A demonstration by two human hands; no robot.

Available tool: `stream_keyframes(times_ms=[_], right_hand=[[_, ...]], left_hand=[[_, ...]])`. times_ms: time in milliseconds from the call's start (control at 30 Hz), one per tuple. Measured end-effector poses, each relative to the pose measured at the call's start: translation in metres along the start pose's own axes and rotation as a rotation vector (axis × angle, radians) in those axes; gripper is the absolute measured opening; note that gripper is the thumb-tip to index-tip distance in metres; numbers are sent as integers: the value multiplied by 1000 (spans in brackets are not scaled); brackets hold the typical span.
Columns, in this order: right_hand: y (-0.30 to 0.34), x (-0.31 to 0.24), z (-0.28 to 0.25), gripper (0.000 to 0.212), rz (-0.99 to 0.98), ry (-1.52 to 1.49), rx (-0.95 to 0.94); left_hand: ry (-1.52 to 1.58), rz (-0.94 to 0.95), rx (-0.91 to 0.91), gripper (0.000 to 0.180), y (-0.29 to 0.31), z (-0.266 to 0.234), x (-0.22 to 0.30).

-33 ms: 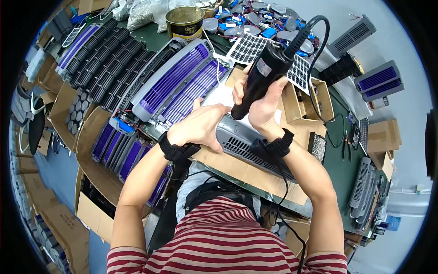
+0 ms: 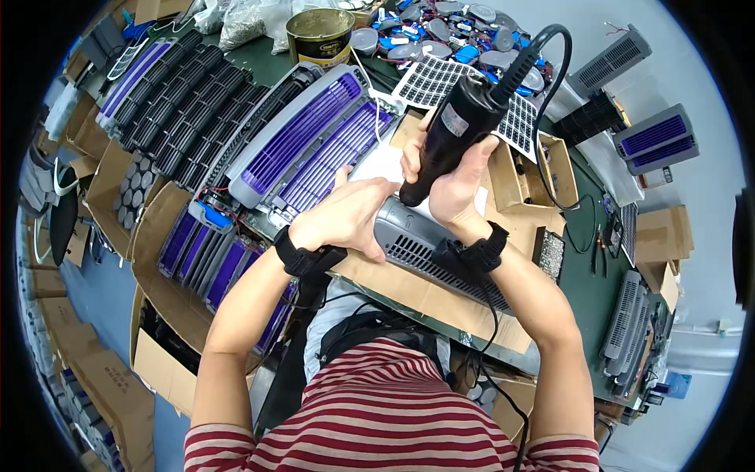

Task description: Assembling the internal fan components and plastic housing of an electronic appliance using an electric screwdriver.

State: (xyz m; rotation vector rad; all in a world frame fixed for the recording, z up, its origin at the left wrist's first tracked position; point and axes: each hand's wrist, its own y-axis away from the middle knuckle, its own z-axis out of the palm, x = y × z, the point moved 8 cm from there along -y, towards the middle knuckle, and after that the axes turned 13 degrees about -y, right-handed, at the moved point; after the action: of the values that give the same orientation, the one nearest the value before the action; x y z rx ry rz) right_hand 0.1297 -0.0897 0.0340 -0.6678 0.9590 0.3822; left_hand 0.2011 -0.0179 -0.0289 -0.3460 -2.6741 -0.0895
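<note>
My right hand (image 2: 448, 181) is wrapped round a black corded electric screwdriver (image 2: 460, 118), held tilted with its cable end up. The tool's lower end stands at the left end of a grey slotted plastic housing (image 2: 425, 252); its very tip is hidden. My left hand (image 2: 346, 219) grips that same end of the housing, thumb on the near side and fingers over the far side. The housing lies on a cardboard sheet (image 2: 417, 297) in front of me.
Grey and purple slotted panels (image 2: 303, 141) stand left of my hands, beside black roller-like parts (image 2: 185, 102). A tin can (image 2: 320, 39) and a heap of wired round parts (image 2: 440, 35) are at the back. A cardboard box (image 2: 531, 185) stands right; the tool's cable (image 2: 563, 63) loops above it.
</note>
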Motion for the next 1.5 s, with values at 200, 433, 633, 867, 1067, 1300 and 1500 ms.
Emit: stream_keyframes(times_ms=[200, 433, 633, 867, 1067, 1300, 1500], right_hand=[[-1, 5, 2, 97, 79, 65, -56], [1, 5, -5, 94, 14, 47, -20], [4, -63, -4, 90, -236, 7, 55], [74, -218, -111, 55, -173, 670, 215], [202, -225, -268, 53, 218, 1515, 502], [277, -185, -321, 52, 394, 1604, 583], [242, -182, -209, 67, 9, 1329, 316]], left_hand=[[-19, 41, 88, 98, 1, 0, -2], [-4, 64, 87, 99, -3, 1, 2], [28, -40, 5, 98, 0, -4, 12], [-67, -101, 125, 104, 19, -9, 29], [21, 3, 249, 102, 21, -8, 43], [32, 50, 250, 83, 19, -5, 41], [118, 62, 263, 80, 15, 0, 32]])
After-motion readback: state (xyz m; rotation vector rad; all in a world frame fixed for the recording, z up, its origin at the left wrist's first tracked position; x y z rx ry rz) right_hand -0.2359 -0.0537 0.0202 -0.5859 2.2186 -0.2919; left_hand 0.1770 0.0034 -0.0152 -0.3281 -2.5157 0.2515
